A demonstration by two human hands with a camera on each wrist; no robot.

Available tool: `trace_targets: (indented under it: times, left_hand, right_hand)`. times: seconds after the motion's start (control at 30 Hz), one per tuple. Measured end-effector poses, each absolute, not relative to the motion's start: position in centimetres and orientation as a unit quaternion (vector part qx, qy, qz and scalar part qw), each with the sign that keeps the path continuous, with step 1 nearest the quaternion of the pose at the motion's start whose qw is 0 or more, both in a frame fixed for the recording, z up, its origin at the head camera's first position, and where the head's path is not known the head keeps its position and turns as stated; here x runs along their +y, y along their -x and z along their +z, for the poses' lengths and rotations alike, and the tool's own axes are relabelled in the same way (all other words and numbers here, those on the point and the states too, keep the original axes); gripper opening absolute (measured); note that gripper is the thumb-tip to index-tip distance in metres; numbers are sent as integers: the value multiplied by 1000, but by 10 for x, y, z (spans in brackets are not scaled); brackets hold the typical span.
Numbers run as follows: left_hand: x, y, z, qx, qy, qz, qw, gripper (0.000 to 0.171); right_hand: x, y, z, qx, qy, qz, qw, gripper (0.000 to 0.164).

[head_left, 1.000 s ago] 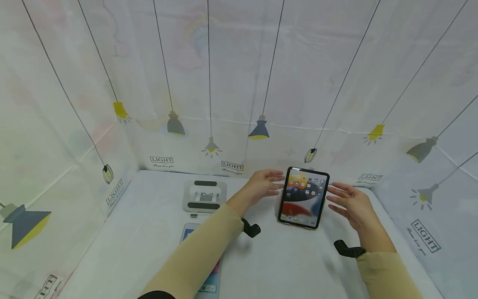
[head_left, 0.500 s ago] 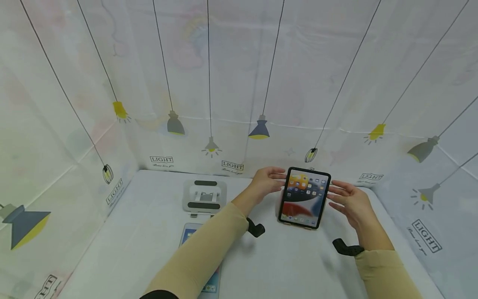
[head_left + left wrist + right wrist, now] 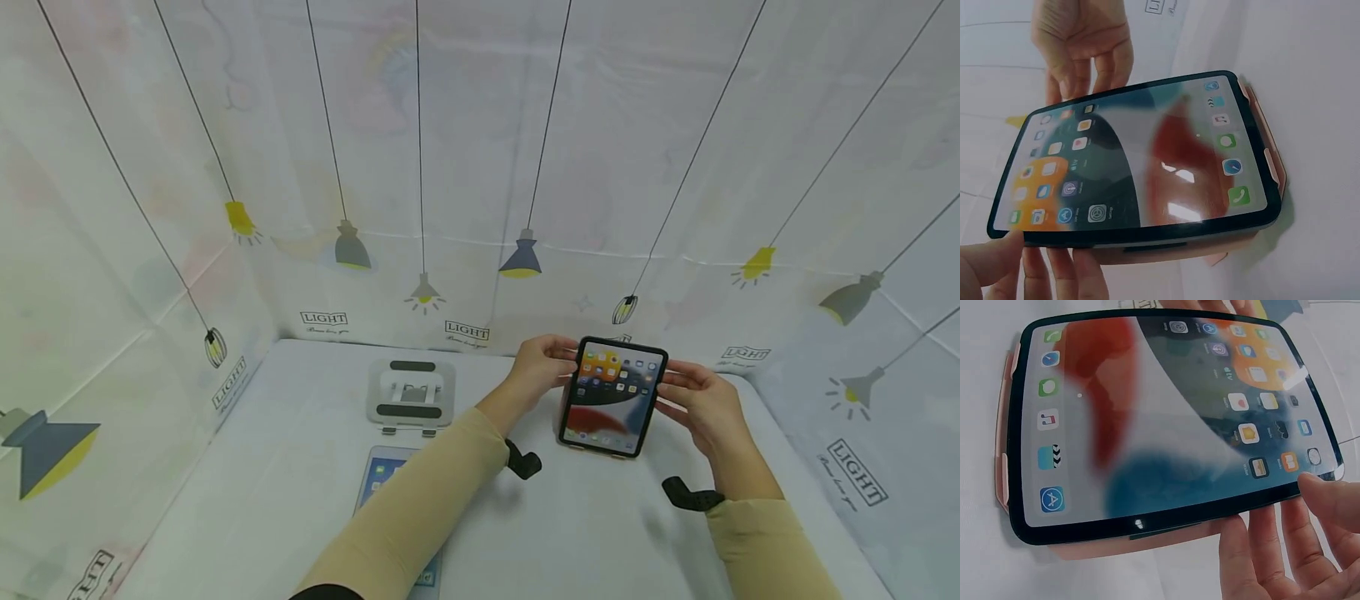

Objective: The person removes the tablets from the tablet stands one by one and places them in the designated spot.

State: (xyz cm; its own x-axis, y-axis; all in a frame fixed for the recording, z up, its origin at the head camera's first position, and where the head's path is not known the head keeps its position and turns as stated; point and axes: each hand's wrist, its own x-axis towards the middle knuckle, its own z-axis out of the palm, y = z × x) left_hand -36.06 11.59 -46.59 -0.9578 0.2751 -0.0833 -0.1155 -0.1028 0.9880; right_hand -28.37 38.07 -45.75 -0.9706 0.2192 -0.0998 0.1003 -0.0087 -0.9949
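Observation:
A black-rimmed tablet point(image 3: 613, 398) with its home screen lit leans back on a pink stand point(image 3: 1265, 134), whose lower lips hold its bottom edge. On the tablet's left side my left hand point(image 3: 538, 365) pinches the edge near the top, thumb at the front rim and fingers behind, as the left wrist view shows. My right hand point(image 3: 701, 400) grips the opposite edge; in the right wrist view its thumb point(image 3: 1332, 497) lies on the front rim with the other fingers behind. Most of the stand is hidden behind the tablet.
A grey folding stand point(image 3: 411, 392) with dark pads lies flat at the back left of the white table point(image 3: 262, 467). A white-rimmed second tablet point(image 3: 384, 468) lies in front of it, partly under my left sleeve. A lamp-print curtain point(image 3: 465, 167) borders the table.
Both hands have closed in on the tablet from its sides and now hold its edges. The tablet's top has shifted slightly right. The grey stand and second tablet have stayed put.

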Motion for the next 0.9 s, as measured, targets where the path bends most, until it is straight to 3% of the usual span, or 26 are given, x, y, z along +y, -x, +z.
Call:
trace_targets:
  times: [0.27, 0.9]
  left_hand:
    - [121, 356, -463, 655, -47, 745, 115, 19]
    - [117, 352, -460, 668, -54, 735, 103, 17]
  right_hand:
    - [378, 282, -455, -714, 119, 687, 64, 31]
    - [371, 277, -450, -711, 151, 682, 82, 26]
